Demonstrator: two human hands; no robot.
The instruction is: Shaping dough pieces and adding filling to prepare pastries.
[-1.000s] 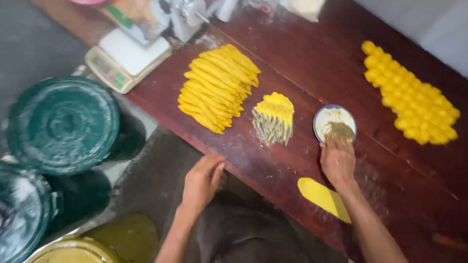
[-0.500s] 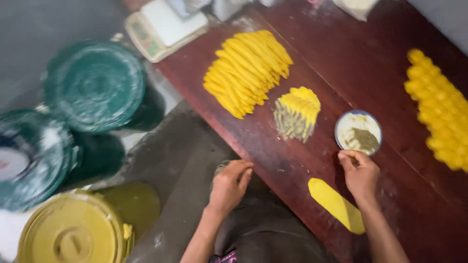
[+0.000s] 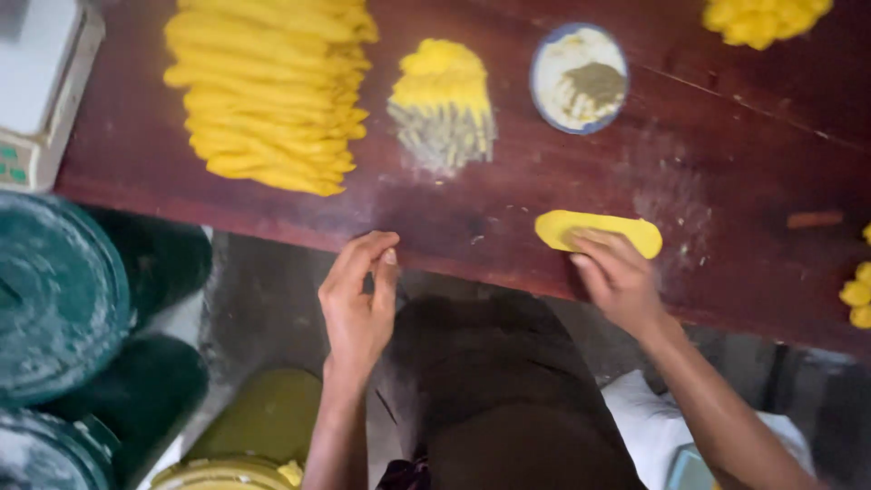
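Observation:
A flat oval of yellow dough (image 3: 594,230) lies near the front edge of the dark red wooden table (image 3: 726,209). My right hand (image 3: 617,281) rests its fingers on the oval's near side. My left hand (image 3: 358,304) hovers at the table's front edge with thumb and forefinger pinched together; whether it holds anything is unclear. Behind the oval stands a small blue-rimmed bowl (image 3: 579,77) with white powder and greenish-brown filling. Beside it lies a small pile of yellow strips (image 3: 443,104) coated grey-green at their near ends.
A large heap of long yellow dough strips (image 3: 268,86) lies at the table's back left. A white scale (image 3: 41,86) sits at the left. Yellow dough balls (image 3: 762,16) lie at the back right and right edge. Green-lidded buckets (image 3: 50,295) and a yellow bucket (image 3: 227,472) stand on the floor.
The view has tilted down and closer. My right hand left the bowl, came back to the front edge and now touches the yellow oval. My left hand rose to the table's edge.

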